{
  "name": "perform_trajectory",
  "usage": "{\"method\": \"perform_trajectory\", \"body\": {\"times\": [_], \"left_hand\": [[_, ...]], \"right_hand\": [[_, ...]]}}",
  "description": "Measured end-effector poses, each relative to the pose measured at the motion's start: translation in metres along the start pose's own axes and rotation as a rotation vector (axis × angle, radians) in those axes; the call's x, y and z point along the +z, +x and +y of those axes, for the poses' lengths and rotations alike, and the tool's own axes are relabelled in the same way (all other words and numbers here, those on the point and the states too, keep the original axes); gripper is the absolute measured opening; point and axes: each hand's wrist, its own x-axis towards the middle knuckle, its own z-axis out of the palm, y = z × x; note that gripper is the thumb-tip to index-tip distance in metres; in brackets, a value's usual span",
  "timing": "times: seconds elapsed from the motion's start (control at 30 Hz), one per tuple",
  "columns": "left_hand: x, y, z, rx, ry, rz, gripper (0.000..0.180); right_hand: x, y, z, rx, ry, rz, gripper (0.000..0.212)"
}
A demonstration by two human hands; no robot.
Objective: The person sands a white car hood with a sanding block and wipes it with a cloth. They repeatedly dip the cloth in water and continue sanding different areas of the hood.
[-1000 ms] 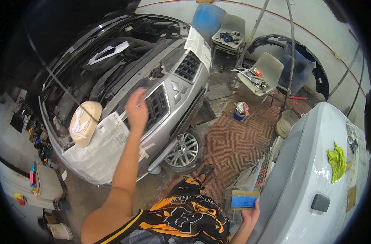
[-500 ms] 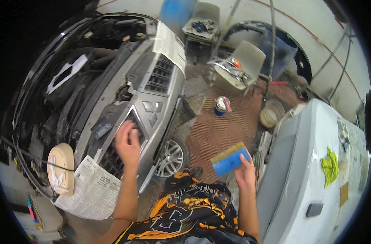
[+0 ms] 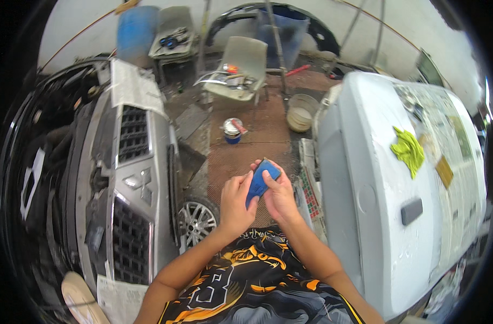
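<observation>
Partial views

Blue block [image 3: 259, 185]: partly covered by my left hand [image 3: 237, 204] and right hand [image 3: 281, 195]. Wheel [image 3: 198, 223]: part hidden behind the silver car [image 3: 161, 208]. Beige oval pad [image 3: 77, 290]: cut off below. Items [image 3: 173, 41] on the rear chair [image 3: 173, 18]: too small to identify.

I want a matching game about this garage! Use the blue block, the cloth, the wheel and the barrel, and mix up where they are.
Things:
1. blue block
2. cloth
3. wheel
4. barrel

Places:
A. right beside a chair
B. on the white panel
C. held between the left hand and the right hand
D. down beside the front of the silver car

Right pairs: 1-C, 2-B, 3-D, 4-A
</observation>
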Motion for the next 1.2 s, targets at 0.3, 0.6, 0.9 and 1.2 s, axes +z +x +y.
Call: {"method": "perform_trajectory", "body": {"times": [0.3, 0.6, 0.9, 1.2], "left_hand": [[0.069, 0.013, -0.002, 0.375, 0.180, -0.113, 0.089], [0.059, 0.037, 0.002, 0.425, 0.052, -0.258, 0.079], [0.048, 0.033, -0.017, 0.359, 0.073, -0.152, 0.072], [0.012, 0.052, -0.039, 0.329, 0.079, -0.075, 0.069]], "right_hand": [[-0.065, -0.008, 0.019, -0.150, 0.241, 0.371, 0.024], [-0.065, -0.037, -0.018, 0.042, -0.023, 0.311, 0.034], [-0.053, -0.014, 0.021, -0.176, -0.309, 0.339, 0.035], [-0.038, 0.025, 0.017, -0.175, -0.502, 0.144, 0.040]]}}
